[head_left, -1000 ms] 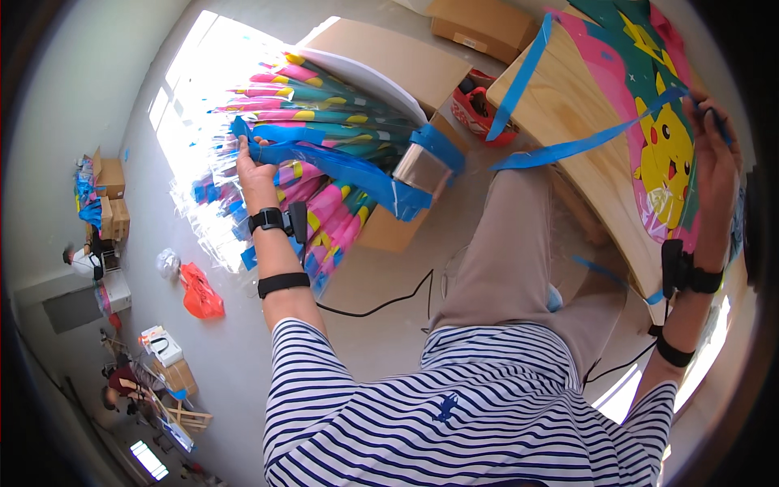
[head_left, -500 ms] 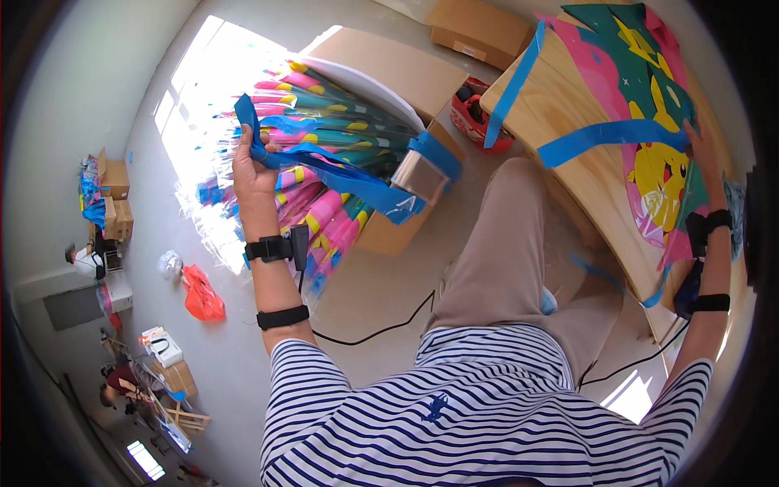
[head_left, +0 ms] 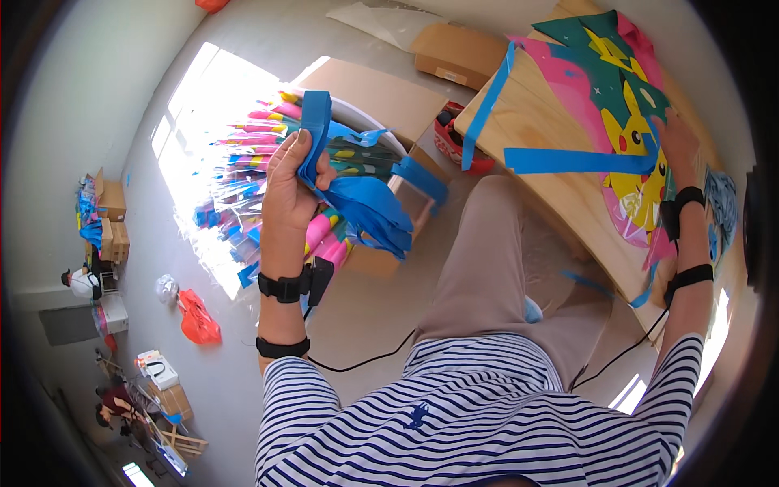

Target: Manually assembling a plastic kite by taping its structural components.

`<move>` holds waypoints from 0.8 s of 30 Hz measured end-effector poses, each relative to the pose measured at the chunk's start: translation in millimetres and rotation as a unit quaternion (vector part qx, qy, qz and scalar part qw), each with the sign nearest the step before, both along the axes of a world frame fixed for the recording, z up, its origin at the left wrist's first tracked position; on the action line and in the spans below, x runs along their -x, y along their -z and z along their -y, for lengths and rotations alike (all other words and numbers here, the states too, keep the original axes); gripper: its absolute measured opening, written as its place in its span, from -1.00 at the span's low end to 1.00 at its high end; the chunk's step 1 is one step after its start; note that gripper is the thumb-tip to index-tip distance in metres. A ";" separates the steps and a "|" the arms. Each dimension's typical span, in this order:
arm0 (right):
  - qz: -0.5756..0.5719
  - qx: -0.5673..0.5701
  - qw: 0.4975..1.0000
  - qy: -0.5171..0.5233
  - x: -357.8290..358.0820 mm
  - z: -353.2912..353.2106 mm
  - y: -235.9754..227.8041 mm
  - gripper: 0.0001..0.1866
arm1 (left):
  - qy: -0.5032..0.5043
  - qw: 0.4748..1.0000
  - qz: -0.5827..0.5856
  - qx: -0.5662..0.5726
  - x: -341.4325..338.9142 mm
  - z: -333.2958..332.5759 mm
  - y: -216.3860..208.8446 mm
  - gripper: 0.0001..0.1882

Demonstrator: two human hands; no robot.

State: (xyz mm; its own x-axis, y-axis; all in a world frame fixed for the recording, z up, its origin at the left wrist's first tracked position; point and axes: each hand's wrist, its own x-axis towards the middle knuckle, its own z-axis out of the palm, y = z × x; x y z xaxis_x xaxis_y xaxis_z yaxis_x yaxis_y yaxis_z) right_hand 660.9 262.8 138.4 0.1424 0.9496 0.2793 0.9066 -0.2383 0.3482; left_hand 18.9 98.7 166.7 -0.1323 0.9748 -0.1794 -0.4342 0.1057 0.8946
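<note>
My left hand is closed round a bunch of folded blue ribbons, raised over many bundled printed film pieces in pink, green and yellow. One loop stands up above my thumb; the rest hangs to the right. On the wooden table, my right hand is at a printed sheet with yellow cartoon figures on green and pink. Its fingers pinch the end of a flat blue ribbon, which lies across the sheet and the bare wood. My fingertips there are partly hidden.
An open cardboard box holds the bundles. Beside the wooden table stand a red container and another carton. A red bag lies on the floor. Black cables run from my wrists. People work at far left.
My left hand has turned inward and moved right with the ribbons, which are now bunched closer. The ribbon on the table lies straighter, its right end shifted left with my right hand.
</note>
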 end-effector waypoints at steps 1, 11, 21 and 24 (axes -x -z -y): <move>0.000 -0.029 0.999 -0.019 14.5 7.5 -12.4 -0.53 | 0.022 1.000 0.009 -0.001 -13.3 -2.4 -1.9 -0.74; -0.849 0.219 0.472 -0.089 263.2 175.3 -38.0 -0.58 | 0.169 0.986 0.007 -0.008 -161.9 -15.0 4.4 -0.77; -0.953 -0.020 0.287 -0.099 262.2 202.3 -41.9 -0.84 | 0.179 0.979 -0.064 -0.071 -246.6 3.1 -9.3 -0.72; -0.934 -0.028 0.345 -0.090 253.1 210.8 -53.6 -0.87 | 0.183 0.980 -0.041 -0.067 -257.2 11.0 -16.6 -0.68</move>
State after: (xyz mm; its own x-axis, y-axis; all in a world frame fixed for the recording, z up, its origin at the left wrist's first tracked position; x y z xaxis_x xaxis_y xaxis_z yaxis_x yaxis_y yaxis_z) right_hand 407.7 52.1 192.0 0.0628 0.9906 -0.1218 -0.4617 -0.0793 -0.8835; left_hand 276.1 87.7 183.4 0.2213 0.9740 -0.0490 -0.3164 0.1192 0.9411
